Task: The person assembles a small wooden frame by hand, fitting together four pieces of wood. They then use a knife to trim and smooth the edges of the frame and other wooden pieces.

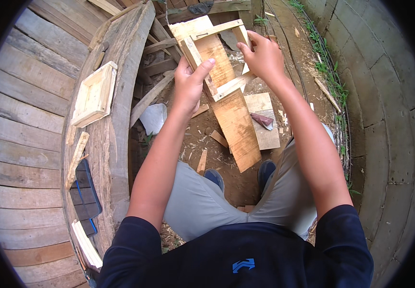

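A small rectangular wooden frame [234,87] of pale strips is held up in front of me, tilted. My left hand [190,79] grips its left side, thumb on the front and fingers hidden behind. On the right side of the frame, my right hand [265,55] closes its fingers round the strip near the upper corner. Behind the frame a long wooden board [241,137] slants down toward my feet; its upper part shows through the opening. Whether my left fingers also hold the board is hidden.
A shallow wooden box [94,96] rests on the thick timber bench [114,120] at left, near a dark blue-edged panel [85,192]. Flat boards [267,137] and a small plastic bag [262,120] lie on the ground among offcuts. A block wall [375,129] runs along the right.
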Demonstrator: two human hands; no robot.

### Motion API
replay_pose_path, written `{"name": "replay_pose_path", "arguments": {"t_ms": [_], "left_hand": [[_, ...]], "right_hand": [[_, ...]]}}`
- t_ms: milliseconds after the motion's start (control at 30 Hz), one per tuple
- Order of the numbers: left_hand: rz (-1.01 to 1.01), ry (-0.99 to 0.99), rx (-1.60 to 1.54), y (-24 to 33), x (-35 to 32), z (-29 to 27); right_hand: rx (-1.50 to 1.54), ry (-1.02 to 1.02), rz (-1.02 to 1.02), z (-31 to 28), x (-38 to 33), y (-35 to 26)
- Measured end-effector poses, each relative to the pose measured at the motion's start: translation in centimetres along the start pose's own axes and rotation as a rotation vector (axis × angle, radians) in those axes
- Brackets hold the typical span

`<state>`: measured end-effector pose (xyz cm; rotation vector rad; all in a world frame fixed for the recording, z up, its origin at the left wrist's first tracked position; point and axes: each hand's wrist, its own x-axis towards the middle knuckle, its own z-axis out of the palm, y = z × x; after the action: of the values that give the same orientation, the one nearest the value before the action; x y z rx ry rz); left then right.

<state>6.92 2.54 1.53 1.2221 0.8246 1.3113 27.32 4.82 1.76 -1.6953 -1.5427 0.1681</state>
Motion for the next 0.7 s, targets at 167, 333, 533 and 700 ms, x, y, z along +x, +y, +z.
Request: {"name": "replay_pose_path", "arguments": {"t_ms": [167,333,533,700], "left_hand": [[-0.042,0.015,-0.001,-0.3,0.2,-0.6],[-0.111,0.006,0.096,-1.5,0.7,-0.9],[-0.271,-0.029,0.162,-5.3,1.5,-3.1],[-0.335,-0.034,0.479,-9.0,2.4,-4.0]], "right_hand": [[0.03,-0.25,0.038,-2.2,0.8,0.2],[0.141,-0.334,-0.088,-3.5,2.9,4.1],[0.202,-0.401,0.022,-8.4,4.3,9.5],[0.098,-0.707,0.222,-5.0,-3.4,19.0]]}}
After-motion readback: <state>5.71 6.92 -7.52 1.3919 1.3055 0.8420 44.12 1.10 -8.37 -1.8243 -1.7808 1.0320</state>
